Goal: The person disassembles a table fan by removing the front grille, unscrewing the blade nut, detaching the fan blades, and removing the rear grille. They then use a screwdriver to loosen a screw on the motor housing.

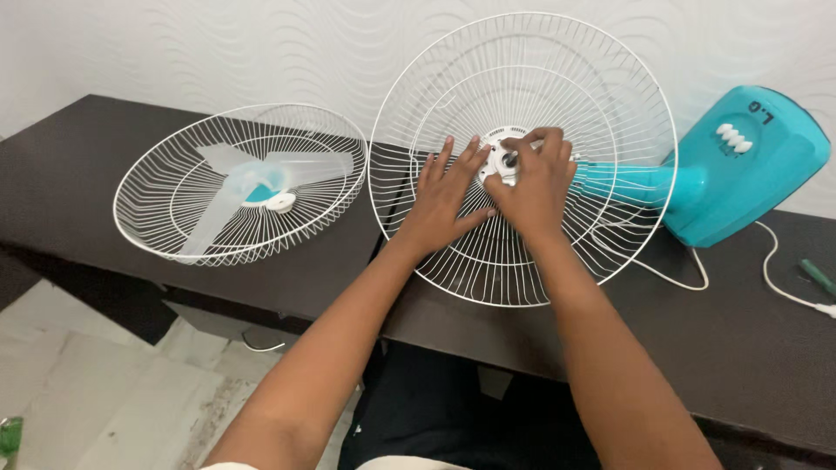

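Note:
A white wire rear fan guard [601,96] stands tilted on the dark table, fixed to a teal fan body [740,165] lying on its side. My left hand [444,196] lies flat against the guard's wires, fingers spread, just left of the hub. My right hand [531,183] is curled over the white round hub [498,157] at the guard's centre, its fingertips pinching something there; what it grips is hidden. A second white guard [165,222] lies to the left like a bowl, holding a translucent fan blade [261,178] with a teal middle.
The dark table [749,339] meets a white patterned wall behind. A white power cord [775,278] trails from the fan body to the right edge, near a green-handled tool [817,276]. Pale floor tiles [96,383] lie below left.

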